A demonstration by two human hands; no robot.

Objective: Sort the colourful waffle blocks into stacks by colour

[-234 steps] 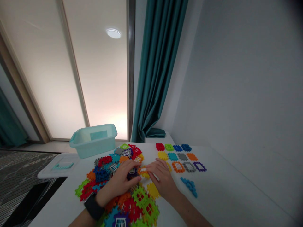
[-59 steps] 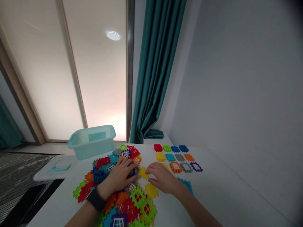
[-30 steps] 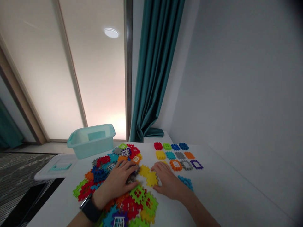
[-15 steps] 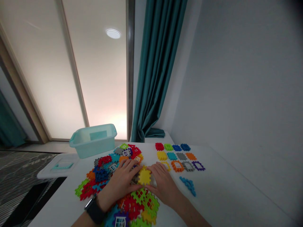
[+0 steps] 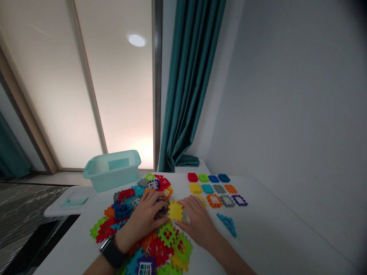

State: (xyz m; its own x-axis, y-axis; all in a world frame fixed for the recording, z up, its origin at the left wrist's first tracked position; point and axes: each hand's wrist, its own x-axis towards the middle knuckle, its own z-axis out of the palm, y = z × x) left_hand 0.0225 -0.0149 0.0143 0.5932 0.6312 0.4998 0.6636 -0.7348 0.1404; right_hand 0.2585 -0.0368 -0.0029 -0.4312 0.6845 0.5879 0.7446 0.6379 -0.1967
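Observation:
A yellow square building piece with notched edges is between my two hands, over the loose pile. My right hand grips its right side, fingertips at the far edge and thumb at the near edge. On the other side, my left hand has its fingers and thumb apart, close to the piece's left edge, over the pile. A dark watch is on the left wrist. Beneath and around the left hand lie mixed interlocking pieces: red ones, green lattice ones and dark blue ones.
Beyond my right hand, small stacks stand in rows, among them orange frames and a purple frame. Blue connected pieces lie nearer. A teal bin stands at the back left beside a clear lid.
My left hand has drawn back slightly to the left from the yellow piece, and its fingers have loosened. The yellow piece stays at my right hand, nearly in place.

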